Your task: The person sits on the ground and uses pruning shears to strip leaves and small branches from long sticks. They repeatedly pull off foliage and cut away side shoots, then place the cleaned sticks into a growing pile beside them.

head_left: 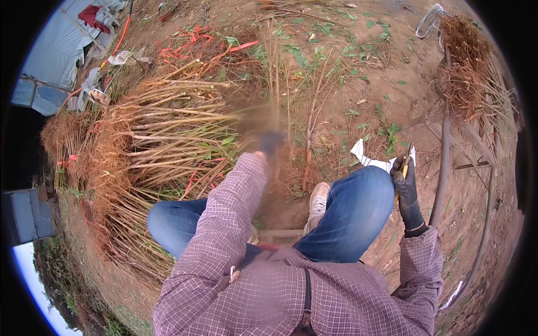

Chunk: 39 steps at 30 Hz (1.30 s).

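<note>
"Black glove on the right hand (409,193), fingers curled tight round a yellow-handled tool (404,169), right next to the right knee (372,187). Risk?"

"Metal end points far, clear of the leg. A swing back across the lap could nick denim or the other hand, if done without looking."

"Left hand (271,143)?"

"Motion blur. Can't tell how far its fingers are spread, or whether it has hold of a stem."

"Where's the material?"

"Loose rooted stems (310,120) in the middle, beyond the feet, roots (305,171) at their near end. Big stem pile (179,134) on the left, root ends further left."

"Failure modes?"

"Roots look matted, left hand looks fast. Hard pull could tear fine roots or drag neighbours along. Pile tips sit near the loose stems, so a sloppy reach could mix the two."

"Feet?"

"Pale shoe (317,204) just beside those roots. One shift of the foot could crush them."

"Anything else?"

"Red ribbon (193,42) strewn far left, could snag a stem. White scraps (367,159) by the knee, could foul the tool if it goes down there."
</note>
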Motion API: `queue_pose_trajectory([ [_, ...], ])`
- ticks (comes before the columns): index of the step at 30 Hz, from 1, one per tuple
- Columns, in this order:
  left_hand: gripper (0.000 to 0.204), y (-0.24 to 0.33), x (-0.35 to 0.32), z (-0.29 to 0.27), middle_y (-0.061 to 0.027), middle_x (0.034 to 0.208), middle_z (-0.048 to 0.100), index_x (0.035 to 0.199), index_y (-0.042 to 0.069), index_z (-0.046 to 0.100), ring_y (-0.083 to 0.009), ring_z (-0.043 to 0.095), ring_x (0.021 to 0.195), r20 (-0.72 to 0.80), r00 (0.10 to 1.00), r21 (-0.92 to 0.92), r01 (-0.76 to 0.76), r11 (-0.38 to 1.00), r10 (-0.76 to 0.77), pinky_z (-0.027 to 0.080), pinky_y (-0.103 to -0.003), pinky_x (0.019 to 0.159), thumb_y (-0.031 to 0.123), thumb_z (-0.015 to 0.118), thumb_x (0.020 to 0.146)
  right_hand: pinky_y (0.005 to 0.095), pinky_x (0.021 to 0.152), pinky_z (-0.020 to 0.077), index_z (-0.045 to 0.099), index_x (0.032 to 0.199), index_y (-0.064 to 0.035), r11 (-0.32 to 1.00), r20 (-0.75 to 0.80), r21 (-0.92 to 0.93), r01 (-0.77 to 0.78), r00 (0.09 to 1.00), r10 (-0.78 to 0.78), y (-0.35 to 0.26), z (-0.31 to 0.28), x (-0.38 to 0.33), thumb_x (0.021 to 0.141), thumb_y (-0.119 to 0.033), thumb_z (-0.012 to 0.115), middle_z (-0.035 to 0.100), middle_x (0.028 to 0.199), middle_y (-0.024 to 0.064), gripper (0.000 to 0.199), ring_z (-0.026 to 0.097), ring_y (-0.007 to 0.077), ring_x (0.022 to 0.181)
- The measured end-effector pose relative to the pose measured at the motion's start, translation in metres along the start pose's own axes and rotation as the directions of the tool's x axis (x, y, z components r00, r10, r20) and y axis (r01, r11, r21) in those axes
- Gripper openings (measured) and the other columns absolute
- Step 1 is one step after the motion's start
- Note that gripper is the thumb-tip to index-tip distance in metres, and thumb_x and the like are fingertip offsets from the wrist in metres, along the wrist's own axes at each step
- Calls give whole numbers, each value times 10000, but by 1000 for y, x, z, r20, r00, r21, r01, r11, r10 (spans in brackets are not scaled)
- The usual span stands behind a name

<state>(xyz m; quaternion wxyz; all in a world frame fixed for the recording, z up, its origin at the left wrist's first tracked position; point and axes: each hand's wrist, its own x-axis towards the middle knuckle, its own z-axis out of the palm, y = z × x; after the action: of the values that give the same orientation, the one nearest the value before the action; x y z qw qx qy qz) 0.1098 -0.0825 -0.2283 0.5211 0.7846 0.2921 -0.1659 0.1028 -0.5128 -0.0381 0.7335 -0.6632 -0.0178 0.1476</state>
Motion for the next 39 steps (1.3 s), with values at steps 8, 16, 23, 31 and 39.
queue_pose_trajectory([
  [8, 581, -27, 41, 95, -155, 1080, 696, 1106, 90, 639, -351, 673, 1015, -293, 945, 430, 265, 863, -145, 544, -421, 853, 426, 821, 669, 268, 796, 504, 422, 1351, -43, 963, -278, 254, -86, 948, 158, -14, 46, -26, 966, -264, 608, 544, 1054, 35, 481, 557, 103, 901],
  [16, 582, -43, 35, 42, -166, 1091, 683, 1274, 87, 560, -276, 668, 1022, 157, 972, -70, 190, 979, -177, 543, -404, 877, 276, 791, 774, 299, 853, 502, 579, 1159, -23, 923, -126, 226, -311, 930, 345, -23, 39, -12, 998, -310, 549, 603, 1010, 58, 331, 608, 159, 940],
  [23, 473, 77, -88, -88, -82, 1156, 642, 1272, -10, 573, -203, 614, 1066, 381, 740, -615, -245, 749, 555, 520, -358, 919, 260, 687, 900, 289, 724, 511, 590, 1054, -21, 886, -262, 400, -232, 898, 354, 5, 12, 4, 955, -366, 613, 603, 929, 63, 359, 600, 147, 806],
  [31, 556, 114, -191, -178, -93, 1251, 595, 1362, 21, 509, -178, 602, 1089, 285, 705, -521, -455, 722, 650, 510, -329, 923, 291, 687, 909, 326, 886, 453, 455, 1291, -69, 872, 259, -100, 480, 858, -443, -97, 128, 25, 778, -460, 804, 521, 1067, 61, 733, 524, 158, 992],
  [39, 591, 57, -211, -167, -106, 1197, 608, 1456, 55, 356, -224, 626, 1034, -56, 729, -98, -684, 723, 682, 517, -336, 897, 153, 600, 927, 296, 882, 506, 420, 1404, -44, 973, 767, -30, -230, 619, 170, -74, 272, -8, 946, -523, 569, 600, 1135, 32, 679, 614, 138, 998],
])
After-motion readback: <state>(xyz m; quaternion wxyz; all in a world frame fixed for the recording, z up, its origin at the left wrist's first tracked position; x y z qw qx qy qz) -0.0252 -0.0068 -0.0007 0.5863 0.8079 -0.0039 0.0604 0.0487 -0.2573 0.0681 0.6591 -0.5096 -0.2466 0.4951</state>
